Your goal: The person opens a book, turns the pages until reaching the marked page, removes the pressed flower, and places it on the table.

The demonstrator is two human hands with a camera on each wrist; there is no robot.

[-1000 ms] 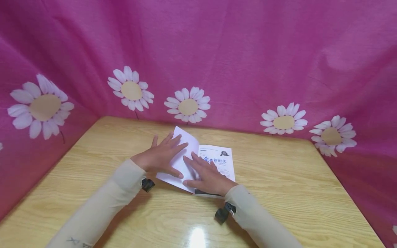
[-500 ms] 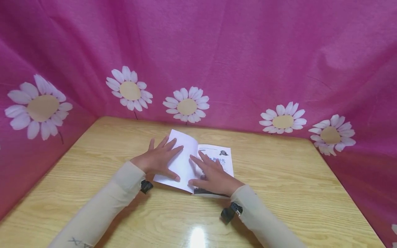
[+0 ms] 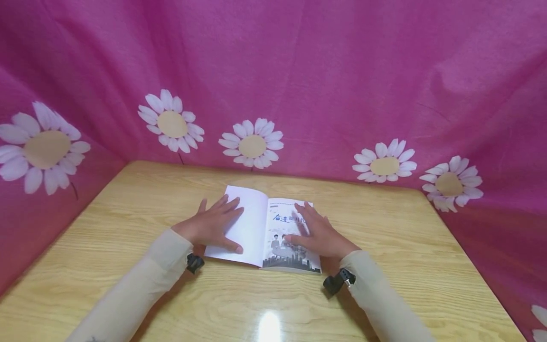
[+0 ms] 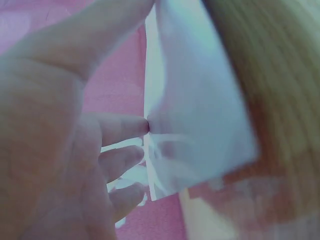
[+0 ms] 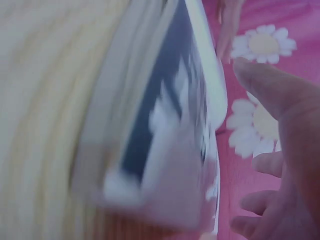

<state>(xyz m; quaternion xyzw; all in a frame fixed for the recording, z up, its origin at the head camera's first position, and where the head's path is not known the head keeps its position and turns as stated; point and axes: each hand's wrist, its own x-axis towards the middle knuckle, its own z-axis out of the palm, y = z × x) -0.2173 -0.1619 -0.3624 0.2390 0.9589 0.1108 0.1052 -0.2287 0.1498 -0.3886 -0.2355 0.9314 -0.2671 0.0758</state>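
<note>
An open book [image 3: 267, 256] lies on the wooden table. Its left page [image 3: 252, 223] is blank white; the right page [image 3: 278, 249] carries blue lettering, small figures and a dark skyline along the bottom. With fingers spread, my left hand [image 3: 211, 228] rests on the blank page near its outer edge; in the left wrist view the fingertips meet the white page [image 4: 205, 110]. My right hand [image 3: 322, 235] hovers over the printed page, fingers extended, covering part of the lettering and picture. From the right wrist view the book's thick page edges [image 5: 112, 110] show, the thumb and fingers apart from them.
The wooden table [image 3: 179, 294] extends around the book on every side. A pink curtain [image 3: 299, 95] with white daisies hangs behind the table and along both its sides. Dark straps with small devices sit at both wrists.
The lifted left page has come down flatter under my left hand. My right hand has moved from the book's middle rightward across the printed page, uncovering the fold.
</note>
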